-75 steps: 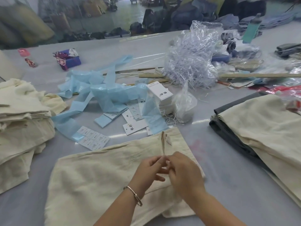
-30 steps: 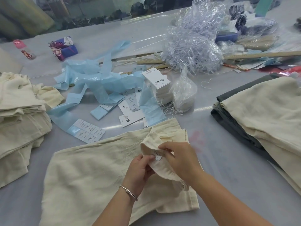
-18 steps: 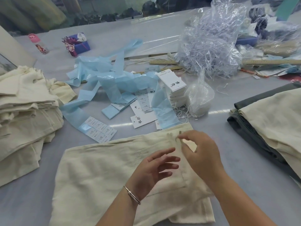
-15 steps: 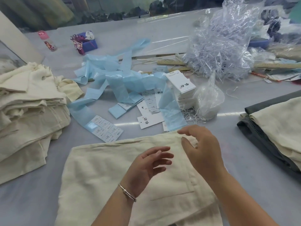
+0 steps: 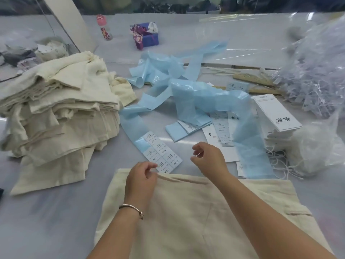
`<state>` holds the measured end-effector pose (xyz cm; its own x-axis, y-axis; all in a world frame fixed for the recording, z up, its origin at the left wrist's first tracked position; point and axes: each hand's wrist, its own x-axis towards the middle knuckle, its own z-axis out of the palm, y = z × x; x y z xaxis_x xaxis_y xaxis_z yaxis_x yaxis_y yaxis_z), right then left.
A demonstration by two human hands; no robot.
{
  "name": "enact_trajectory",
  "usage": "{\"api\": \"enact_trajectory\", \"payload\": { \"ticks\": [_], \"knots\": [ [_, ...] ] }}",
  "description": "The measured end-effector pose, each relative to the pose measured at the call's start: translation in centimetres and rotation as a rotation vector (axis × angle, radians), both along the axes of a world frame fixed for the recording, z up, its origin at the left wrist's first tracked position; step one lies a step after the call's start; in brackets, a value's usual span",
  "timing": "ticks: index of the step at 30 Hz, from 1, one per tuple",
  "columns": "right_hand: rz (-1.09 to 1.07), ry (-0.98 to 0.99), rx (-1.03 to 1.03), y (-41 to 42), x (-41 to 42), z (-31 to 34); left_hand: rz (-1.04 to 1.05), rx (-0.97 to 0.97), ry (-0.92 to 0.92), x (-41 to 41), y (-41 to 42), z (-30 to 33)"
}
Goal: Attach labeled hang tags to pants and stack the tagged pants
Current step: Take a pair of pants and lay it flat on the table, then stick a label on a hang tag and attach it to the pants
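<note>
Cream pants [image 5: 186,221] lie flat on the table in front of me, waistband edge away from me. My left hand [image 5: 141,178] rests at that edge with fingers loosely curled, its fingertips beside a sheet of printed size labels [image 5: 160,152]; I see nothing held in it. Hovering just past the waistband, my right hand [image 5: 207,157] has its fingers loosely curled and holds nothing. White hang tags [image 5: 276,113] are stacked at the right. A pile of cream pants [image 5: 61,113] stands at the left.
Crumpled blue backing strips [image 5: 196,94] sprawl across the middle. A bag of strings [image 5: 313,146] and a big bag of plastic shreds [image 5: 317,68] sit at the right. A small bottle [image 5: 104,27] and a purple box [image 5: 147,36] stand at the back. A wooden ruler [image 5: 252,81] lies behind the tags.
Both hands let go of the turned-up waistband, and the pants now lie flat. The hands moved forward to the waistband edge near the label sheet. My view swung left.
</note>
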<state>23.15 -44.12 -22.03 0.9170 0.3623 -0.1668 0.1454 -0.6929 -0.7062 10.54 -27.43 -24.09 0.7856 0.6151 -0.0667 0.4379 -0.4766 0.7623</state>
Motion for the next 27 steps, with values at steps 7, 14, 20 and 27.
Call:
{"api": "enact_trajectory", "payload": {
  "ticks": [7, 14, 20, 27],
  "knots": [
    [0.169, -0.111, -0.397, 7.8, 0.3, -2.7, -0.062, 0.156, 0.109, 3.5, 3.0, -2.2],
    [0.051, 0.021, -0.292, 10.3, 0.6, -3.8, -0.063, 0.165, -0.010, 3.1, 3.6, -3.4],
    [-0.037, 0.260, 0.180, 10.1, 1.9, -3.3, -0.048, -0.045, -0.037, 2.9, 3.8, -3.3],
    [-0.057, 0.427, 0.590, 8.6, 1.8, -2.2, 0.227, -0.369, -0.207, 4.0, 4.7, -2.3]
  ]
}}
